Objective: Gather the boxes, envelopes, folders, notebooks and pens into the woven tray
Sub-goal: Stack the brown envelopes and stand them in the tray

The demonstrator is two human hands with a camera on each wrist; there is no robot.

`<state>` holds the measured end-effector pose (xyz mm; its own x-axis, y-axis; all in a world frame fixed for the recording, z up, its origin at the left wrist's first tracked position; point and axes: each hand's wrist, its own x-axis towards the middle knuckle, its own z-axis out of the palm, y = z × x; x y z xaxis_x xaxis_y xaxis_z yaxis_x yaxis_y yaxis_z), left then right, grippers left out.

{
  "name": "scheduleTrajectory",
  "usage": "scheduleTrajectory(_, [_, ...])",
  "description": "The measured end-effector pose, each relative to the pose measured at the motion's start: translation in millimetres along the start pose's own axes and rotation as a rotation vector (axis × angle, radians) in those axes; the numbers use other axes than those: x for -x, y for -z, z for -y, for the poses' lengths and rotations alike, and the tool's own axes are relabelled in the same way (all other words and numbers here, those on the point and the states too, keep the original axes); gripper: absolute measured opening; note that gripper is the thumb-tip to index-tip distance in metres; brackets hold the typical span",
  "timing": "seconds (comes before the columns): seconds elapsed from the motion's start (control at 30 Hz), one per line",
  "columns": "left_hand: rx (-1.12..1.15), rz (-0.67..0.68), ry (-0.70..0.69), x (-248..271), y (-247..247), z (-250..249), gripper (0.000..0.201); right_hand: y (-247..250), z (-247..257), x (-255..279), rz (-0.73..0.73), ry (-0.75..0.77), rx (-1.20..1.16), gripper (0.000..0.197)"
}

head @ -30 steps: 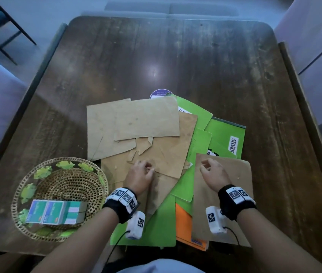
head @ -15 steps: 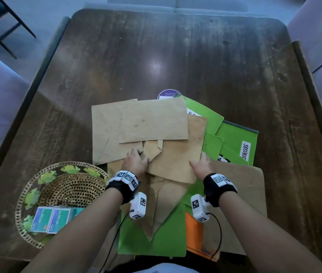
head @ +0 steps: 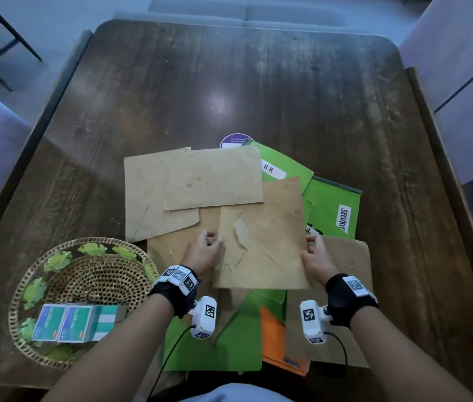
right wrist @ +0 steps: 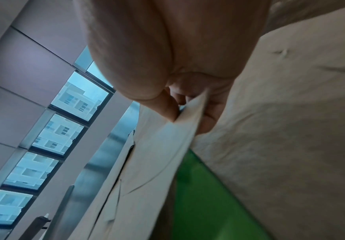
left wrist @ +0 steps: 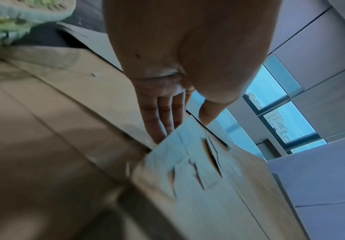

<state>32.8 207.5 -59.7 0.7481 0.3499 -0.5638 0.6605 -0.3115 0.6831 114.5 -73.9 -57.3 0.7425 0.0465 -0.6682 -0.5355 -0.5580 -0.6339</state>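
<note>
A brown envelope (head: 261,236) with a torn flap is raised a little over the paper pile. My left hand (head: 205,246) pinches its left edge, and my right hand (head: 315,249) pinches its right edge. In the left wrist view the fingers (left wrist: 159,120) go under the envelope (left wrist: 198,178) and the thumb lies above it. The right wrist view shows my thumb (right wrist: 167,110) and fingers (right wrist: 208,116) clamping the paper edge (right wrist: 192,113). The woven tray (head: 26,285) at the lower left holds teal boxes (head: 76,323).
More brown envelopes (head: 212,177) lie at the back of the pile, and another (head: 348,262) sits under my right hand. Green folders (head: 331,204), a near green folder (head: 229,346) and an orange notebook (head: 273,338) lie beneath. A purple round sticker (head: 235,140) peeks out behind.
Both hands have moved apart to the two side edges of the torn envelope. The envelope has turned squarer and come nearer, off the pile.
</note>
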Motion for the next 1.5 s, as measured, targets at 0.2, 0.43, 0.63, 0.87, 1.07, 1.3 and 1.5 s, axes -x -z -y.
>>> scheduleTrajectory(0.2, [-0.029, 0.100, -0.029, 24.9, -45.2, -15.8, 0.018, 37.0, -49.0, 24.0, -0.012, -0.056, 0.033, 0.027])
scheduleTrajectory(0.43, [-0.203, 0.274, -0.089, 56.0, -112.5, -26.8, 0.013, 82.9, -88.9, 53.8, -0.159, -0.191, 0.272, 0.018])
scheduleTrajectory(0.63, [-0.376, 0.364, -0.133, 71.0, -156.1, -29.9, 0.011, 103.6, -128.5, 61.9, -0.241, -0.263, 0.400, 0.021])
scheduleTrajectory(0.87, [-0.512, 0.285, -0.171, 71.8, -171.0, -25.2, 0.027, 103.9, -143.7, 60.8, -0.240, -0.269, 0.453, 0.046])
scheduleTrajectory(1.07, [-0.525, 0.266, -0.209, 75.0, -164.5, -24.7, 0.042, 95.8, -134.7, 58.1, -0.240, -0.275, 0.467, 0.061])
scheduleTrajectory(1.3, [-0.334, 0.107, -0.299, 75.4, -110.4, -19.4, 0.037, 66.8, -75.9, 55.4, -0.362, -0.029, 0.569, 0.063])
scheduleTrajectory(1.5, [-0.275, 0.011, -0.297, 52.7, -42.4, -17.7, 0.030, 12.4, -3.5, 40.4, -0.188, 0.217, 0.602, 0.047])
